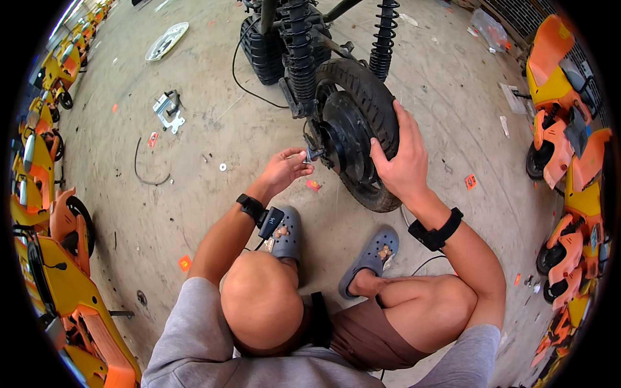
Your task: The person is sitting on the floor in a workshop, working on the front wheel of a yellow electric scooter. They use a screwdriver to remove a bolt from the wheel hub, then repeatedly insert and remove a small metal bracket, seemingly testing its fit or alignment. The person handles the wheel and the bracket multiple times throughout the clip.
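A black wheel (372, 94) with a grooved tyre stands ahead of me, mounted beneath a scooter frame with two coil-spring shock absorbers (301, 55). My right hand (406, 158) lies against the tyre's right side, fingers stretched along the tread and thumb apart toward the hub (349, 132). At the wheel's left side, my left hand (289, 169) pinches at a small metal part beside the axle bracket (314, 150). Its fingertips partly cover that part, so its kind does not show.
Yellow and orange scooters line the left (77, 284) and right (556, 155) sides. On the concrete floor lie a metal bracket (173, 123), a black hose (145, 181), a washer (223, 167), and a white oval panel (167, 42). A black cable (240, 81) hangs from the frame.
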Available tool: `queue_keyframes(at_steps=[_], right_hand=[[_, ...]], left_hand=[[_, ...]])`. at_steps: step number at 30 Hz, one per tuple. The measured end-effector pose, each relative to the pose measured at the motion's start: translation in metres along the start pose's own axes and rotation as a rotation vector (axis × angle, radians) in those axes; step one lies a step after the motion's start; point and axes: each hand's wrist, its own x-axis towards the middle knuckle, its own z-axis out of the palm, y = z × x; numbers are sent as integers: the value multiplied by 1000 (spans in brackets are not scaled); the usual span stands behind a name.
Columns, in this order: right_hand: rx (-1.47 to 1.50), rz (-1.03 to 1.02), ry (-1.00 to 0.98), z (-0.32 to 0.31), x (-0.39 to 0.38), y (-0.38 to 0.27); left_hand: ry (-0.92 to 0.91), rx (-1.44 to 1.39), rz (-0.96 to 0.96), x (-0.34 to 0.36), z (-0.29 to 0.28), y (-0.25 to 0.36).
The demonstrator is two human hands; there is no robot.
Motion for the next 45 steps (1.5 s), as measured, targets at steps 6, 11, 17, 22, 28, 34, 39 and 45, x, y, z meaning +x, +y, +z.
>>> queue_keyframes(at_steps=[6,11,17,22,28,34,39,45], right_hand=[[18,-11,2,1,0,2],[-6,-10,-15,-3,0,0],[4,-28,14,1,-2,5],[16,6,-20,-2,-2,3],[15,-18,-3,-2,-1,3],[8,-14,-8,-2,-2,3],[11,-20,-1,-1,-2,4],[13,-9,7,-1,-3,6]], left_hand=[[-15,7,12,0,1,-9],[61,131,16,0,8,-14],[88,98,20,-5,14,-13],[56,98,28,-13,23,-8],[50,131,51,-18,23,-5],[77,210,38,-19,26,-1],[112,331,29,-17,28,7],[160,364,54,-19,36,8]])
